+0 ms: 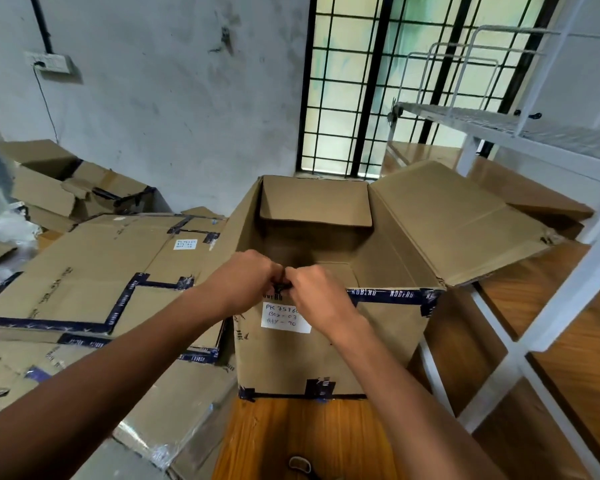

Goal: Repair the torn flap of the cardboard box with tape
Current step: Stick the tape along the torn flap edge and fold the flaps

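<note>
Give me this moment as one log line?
left hand: pinching tape | right hand: pinching tape | tape: at box front rim | flaps: open

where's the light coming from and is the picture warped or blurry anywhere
Head view: daylight comes through the barred window behind the open box; wide-angle lens bends the white rack and walls near the edges; left hand and right hand are fairly sharp, corners go soft.

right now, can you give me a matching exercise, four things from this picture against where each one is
Things:
1. white label
2. right flap
3. wall socket
4. window bars

Places:
A. behind the open box
B. spread out to the right over the wooden surface
C. high on the left wall
D. on the box's near side, under the hands

Pairs: 1-D, 2-B, 3-C, 4-A
</note>
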Demonstrator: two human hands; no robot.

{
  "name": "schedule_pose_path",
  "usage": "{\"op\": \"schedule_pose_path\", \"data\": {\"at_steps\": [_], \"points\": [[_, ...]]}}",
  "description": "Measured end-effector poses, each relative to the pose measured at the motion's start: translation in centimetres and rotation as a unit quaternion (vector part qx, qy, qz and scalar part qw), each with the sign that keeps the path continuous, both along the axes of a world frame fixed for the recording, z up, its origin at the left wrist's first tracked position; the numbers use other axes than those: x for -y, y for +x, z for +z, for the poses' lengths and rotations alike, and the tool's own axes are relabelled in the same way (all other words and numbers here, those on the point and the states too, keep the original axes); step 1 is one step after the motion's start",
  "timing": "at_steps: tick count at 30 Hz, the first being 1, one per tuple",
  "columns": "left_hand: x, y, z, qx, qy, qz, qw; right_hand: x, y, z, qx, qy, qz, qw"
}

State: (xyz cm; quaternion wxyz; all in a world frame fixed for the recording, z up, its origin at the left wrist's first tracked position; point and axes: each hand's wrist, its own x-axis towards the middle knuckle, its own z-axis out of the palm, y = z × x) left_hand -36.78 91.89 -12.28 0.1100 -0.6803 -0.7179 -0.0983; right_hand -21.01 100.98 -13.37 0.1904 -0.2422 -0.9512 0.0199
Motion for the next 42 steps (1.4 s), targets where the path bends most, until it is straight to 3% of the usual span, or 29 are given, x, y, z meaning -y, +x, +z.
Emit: {"op": "schedule_pose_path", "data": {"at_steps": [3,12,17,21,27,42], "points": [[-0.7,0.5,0.5,-0.016,-0.021,0.041,0.999,-0.1,-0.2,0.8,0.023,-0.026,-0.013,0.999],[-1.4,0.6,0.1,-0.018,0.000,0.071,0.997,0.4,-0.8,0.4,-0.030,-0.063,-0.057,0.996],[0.1,0.4,1.1,-0.030,-0.021,0.000,0.999,0.5,-0.3,1.3,-0.003,-0.078,-0.035,0.996],[1.4,-0.2,2.1,-0.061,-0.076,-0.026,0.995,0.6,0.3,2.9,0.072,-0.028,-0.008,0.997],[0.1,0.4,2.8,-0.063,-0.112,0.025,0.991,0.6,0.9,4.1,0.136,0.046,-0.014,0.990],[-1.5,0.3,2.4,-0.068,-0.103,0.010,0.992,-1.2,0.3,2.5,0.094,0.031,0.000,0.995]]}}
